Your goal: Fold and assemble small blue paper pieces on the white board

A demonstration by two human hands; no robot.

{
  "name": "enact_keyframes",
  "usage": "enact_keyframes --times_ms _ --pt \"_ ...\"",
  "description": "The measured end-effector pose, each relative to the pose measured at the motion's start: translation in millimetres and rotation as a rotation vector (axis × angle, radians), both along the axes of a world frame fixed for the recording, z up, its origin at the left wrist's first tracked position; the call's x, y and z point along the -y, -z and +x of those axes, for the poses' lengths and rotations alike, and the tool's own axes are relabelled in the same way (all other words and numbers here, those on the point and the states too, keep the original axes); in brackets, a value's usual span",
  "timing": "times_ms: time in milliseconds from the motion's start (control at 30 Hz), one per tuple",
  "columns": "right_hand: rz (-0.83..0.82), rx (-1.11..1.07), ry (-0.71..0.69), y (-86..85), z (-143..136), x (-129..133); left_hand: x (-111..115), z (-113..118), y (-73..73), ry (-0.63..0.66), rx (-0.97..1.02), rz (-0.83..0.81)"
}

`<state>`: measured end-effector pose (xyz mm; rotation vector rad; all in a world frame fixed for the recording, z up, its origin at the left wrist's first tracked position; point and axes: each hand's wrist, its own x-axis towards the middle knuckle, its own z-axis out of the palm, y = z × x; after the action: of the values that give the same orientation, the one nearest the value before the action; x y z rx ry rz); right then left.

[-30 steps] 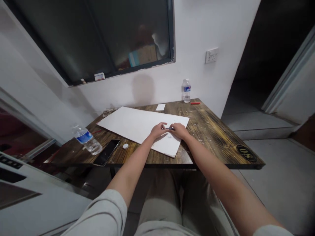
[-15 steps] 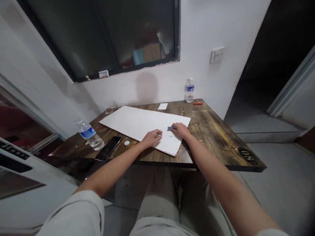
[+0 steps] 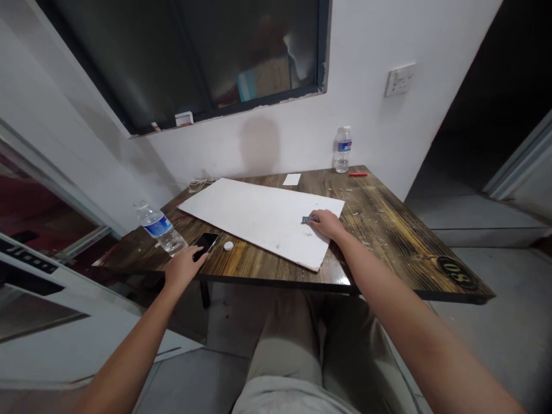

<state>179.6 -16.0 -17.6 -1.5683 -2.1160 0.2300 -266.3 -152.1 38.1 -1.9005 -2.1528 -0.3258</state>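
My left hand point(image 3: 183, 269) is at the near end of a black smartphone point(image 3: 207, 241), its thumb and fingers closed about the phone's sides. That end is hidden under the hand, and the phone looks flat on the table. My right hand point(image 3: 326, 223) rests over the right part of a white board point(image 3: 254, 215), fingers pinched on a small blue-grey strip-like piece point(image 3: 309, 219) whose markings are too small to read. A small dark scribble-like mark shows on the board just below the piece. Beside the phone lies a white bottle cap point(image 3: 228, 246).
An uncapped water bottle point(image 3: 160, 228) leans near the left hand. Another bottle point(image 3: 343, 150) stands at the back by a red pen-like stick point(image 3: 357, 175). White paper point(image 3: 292, 179) and a cable point(image 3: 200, 184) lie along the wall. Scraps dot the wooden table point(image 3: 401, 247).
My left hand has left the board and moved left to the phone, closing on its near end. My right hand still holds the small piece on the board. The view has shifted slightly.
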Motion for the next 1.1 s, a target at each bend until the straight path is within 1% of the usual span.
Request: enact_keyframes --times_ms 67,133,233,333,400,600,700,767,800,833,867,900,933,967,1000,1033,1100 --pt "-0.001 -0.001 -0.003 0.6 0 0 -2 -4 5.5 -0.003 0.020 -0.003" --pt "0.000 0.001 -0.006 1.1 0 0 -6 -2 7.9 -0.041 0.035 0.014" --pt "0.008 0.003 -0.006 2.2 1 0 -11 7 6.7 -0.107 0.054 0.002" --pt "0.007 0.006 -0.001 3.1 1 0 -14 16 5.3 -0.180 0.029 0.002" --pt "0.001 0.004 -0.003 3.5 1 0 -15 20 6.1 -0.198 0.004 0.017" --pt "0.005 0.002 -0.008 3.1 1 0 -17 22 9.2 -0.191 -0.014 0.024" --pt "-0.001 0.003 -0.009 2.1 1 2 -10 20 6.1 -0.141 0.017 0.041" --pt "-0.004 0.005 -0.006 1.4 0 2 1 19 4.0 -0.106 0.013 0.149" --pt "-0.005 0.007 -0.002 1.1 0 2 8 20 4.2 -0.089 -0.009 0.259" --pt "-0.003 0.009 0.000 1.0 0 2 17 22 6.0 -0.056 -0.030 0.372" --pt "-0.001 0.013 0.000 1.0 0 2 27 26 9.9 0.006 -0.049 0.452" --pt "0.002 0.017 -0.002 1.2 0 2 38 32 16.6 0.103 -0.068 0.490" --pt "0.006 0.022 -0.004 1.5 0 2 50 39 26.3 0.218 -0.075 0.510" --pt "0.010 0.027 -0.006 2.0 0 2 62 50 39.2 0.350 -0.073 0.504" --pt "0.014 0.030 -0.008 2.6 0 2 76 62 55.2 0.507 -0.062 0.496" --pt "0.019 0.033 -0.009 3.3 0 1 89 76 73.9 0.669 -0.050 0.436" --pt "0.030 0.036 -0.010 4.6 1 1 114 107 115.8 0.915 0.021 0.331"
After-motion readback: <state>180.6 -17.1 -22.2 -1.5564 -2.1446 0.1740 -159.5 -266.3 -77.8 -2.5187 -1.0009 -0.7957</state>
